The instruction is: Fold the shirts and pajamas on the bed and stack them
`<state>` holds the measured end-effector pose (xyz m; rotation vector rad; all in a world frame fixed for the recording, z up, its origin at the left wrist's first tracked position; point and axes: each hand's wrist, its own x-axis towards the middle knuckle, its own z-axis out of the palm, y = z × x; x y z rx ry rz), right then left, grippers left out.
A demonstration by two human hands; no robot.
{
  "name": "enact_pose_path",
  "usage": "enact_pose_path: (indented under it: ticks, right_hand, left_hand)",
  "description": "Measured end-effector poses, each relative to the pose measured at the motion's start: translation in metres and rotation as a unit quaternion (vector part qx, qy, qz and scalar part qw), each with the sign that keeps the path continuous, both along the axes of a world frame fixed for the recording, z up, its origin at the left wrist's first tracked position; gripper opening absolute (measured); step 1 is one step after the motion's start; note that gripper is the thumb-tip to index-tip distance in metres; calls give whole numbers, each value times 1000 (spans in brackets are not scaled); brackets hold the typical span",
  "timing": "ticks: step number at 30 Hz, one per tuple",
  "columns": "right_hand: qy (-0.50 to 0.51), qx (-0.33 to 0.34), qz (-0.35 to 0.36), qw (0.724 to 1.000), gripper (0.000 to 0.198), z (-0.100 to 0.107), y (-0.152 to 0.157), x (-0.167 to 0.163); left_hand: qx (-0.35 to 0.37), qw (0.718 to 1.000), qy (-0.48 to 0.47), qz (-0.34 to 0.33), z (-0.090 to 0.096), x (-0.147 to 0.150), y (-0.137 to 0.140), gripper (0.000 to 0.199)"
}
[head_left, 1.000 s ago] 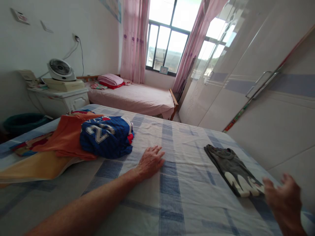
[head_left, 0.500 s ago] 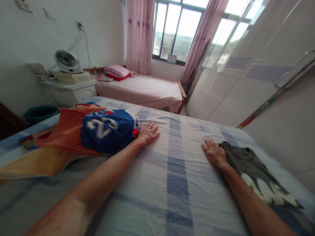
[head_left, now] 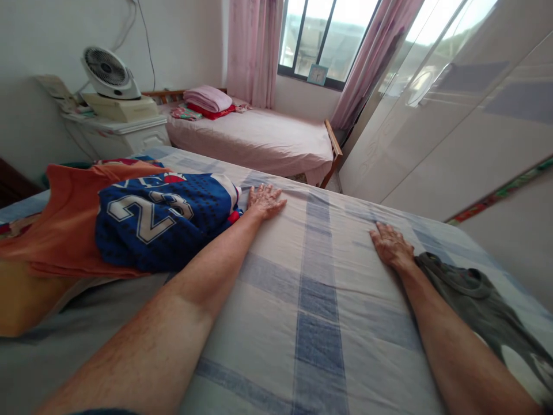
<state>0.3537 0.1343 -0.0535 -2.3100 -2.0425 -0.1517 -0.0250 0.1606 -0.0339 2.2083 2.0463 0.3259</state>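
Note:
Flat on the blue-and-white checked bed sheet (head_left: 276,323) lies my left hand (head_left: 265,202), its fingers spread, just right of a blue jersey (head_left: 159,216) with the number 23. My right hand (head_left: 392,245) also rests palm down on the sheet with fingers stretched out. Close beside its wrist is a dark grey T-shirt (head_left: 479,294) with a white print, partly hidden by my right forearm. Under the jersey, an orange garment (head_left: 64,216) spreads to the left, with a yellow garment (head_left: 26,300) below it. Neither hand holds anything.
A second bed with a pink sheet (head_left: 268,135) stands beyond, with folded pink bedding (head_left: 208,99) on it. At the left a white fan (head_left: 108,72) sits on a box over a white cabinet (head_left: 129,135). A glossy wardrobe (head_left: 436,144) lines the right side.
My view has tilted downward and come closer to the bed. Both hands reach farther forward on the sheet, and my right hand has moved away from the grey T-shirt's collar.

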Motion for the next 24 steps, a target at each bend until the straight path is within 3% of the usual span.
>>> enact_pose_path:
  ticks: [6,16,21,24]
  right_hand:
    - [64,-2,-59,996,64,6,28,3]
    - [109,8,-52,993,64,1,62,25]
    - [139,42,-29,989,60,1,60,26]
    - [144,94,-32,985,56,5,55,19]
  left_hand:
    - [6,1000,-11,20,-1,-3,31,60]
    - [14,999,-18,37,-6,-15,70,47]
    - [53,998,6,42,8,-2,51,45]
    - [46,998,27,-13,24,15,17,38]
